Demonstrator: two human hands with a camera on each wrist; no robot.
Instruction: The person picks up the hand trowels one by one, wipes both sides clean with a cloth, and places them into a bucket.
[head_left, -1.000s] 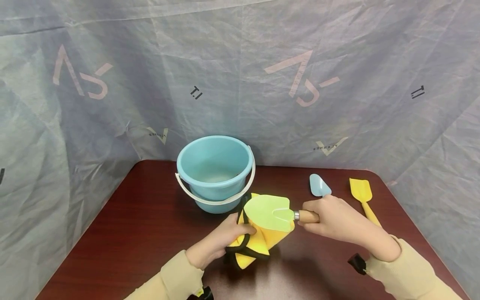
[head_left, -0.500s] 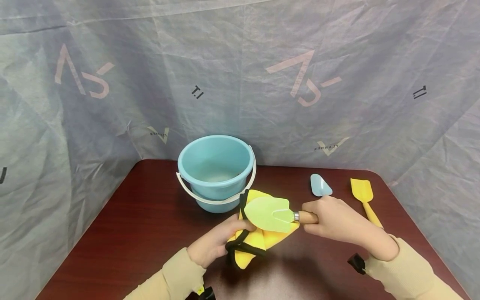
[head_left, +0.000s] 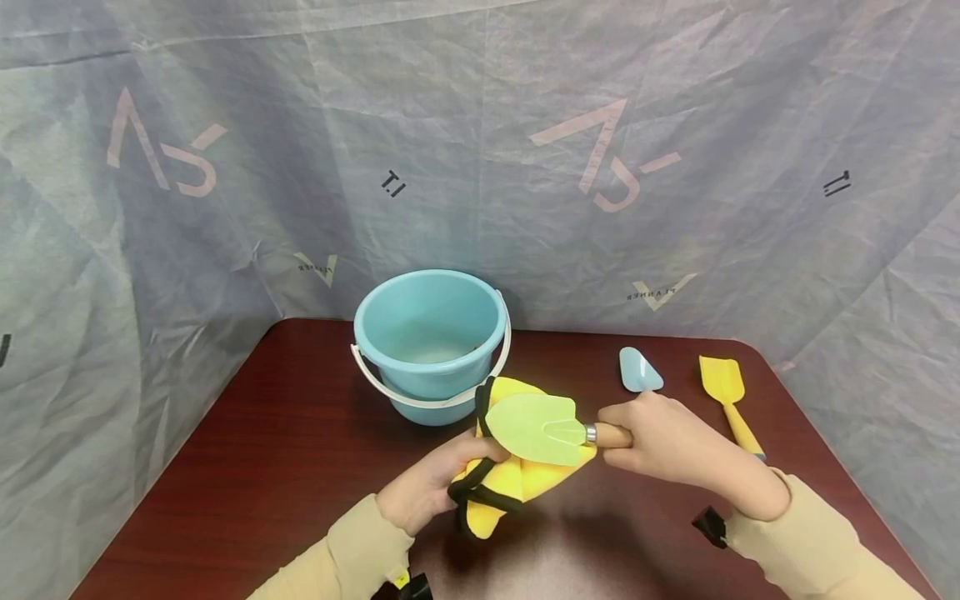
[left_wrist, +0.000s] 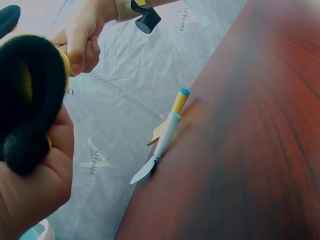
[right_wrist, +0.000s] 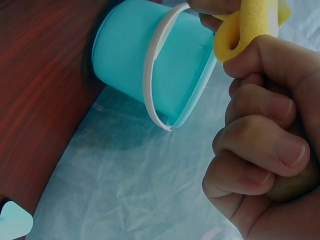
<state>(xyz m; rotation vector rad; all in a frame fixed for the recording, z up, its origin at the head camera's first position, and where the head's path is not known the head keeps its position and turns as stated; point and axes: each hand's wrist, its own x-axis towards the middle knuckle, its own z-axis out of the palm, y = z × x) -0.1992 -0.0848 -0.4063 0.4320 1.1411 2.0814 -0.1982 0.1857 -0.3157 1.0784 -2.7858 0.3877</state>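
My right hand (head_left: pixel 667 437) grips the wooden handle (head_left: pixel 615 436) of a hand trowel, its fingers wrapped round it in the right wrist view. The trowel's pale green blade (head_left: pixel 534 427) points left and lies against a yellow cloth (head_left: pixel 506 479) with black edging. My left hand (head_left: pixel 435 482) holds that cloth bunched up beneath the blade, thumb on top. Close to the left wrist camera, the cloth's black edging (left_wrist: pixel 50 65) loops above the fingers. In the right wrist view, a rolled yellow fold (right_wrist: pixel 252 30) sits just past the right hand. Both hands are above the table.
A light blue bucket (head_left: pixel 435 385) with a white handle stands behind the left hand. To the right lie a small light blue shovel (head_left: pixel 637 371) and a yellow shovel (head_left: pixel 723 382) on the dark red table (head_left: pixel 247 450). A grey sheet (head_left: pixel 480 167) hangs behind.
The cloth has shifted under the blade, with more of it showing above the blade's far edge. The left hand has turned slightly; the trowel has barely moved.
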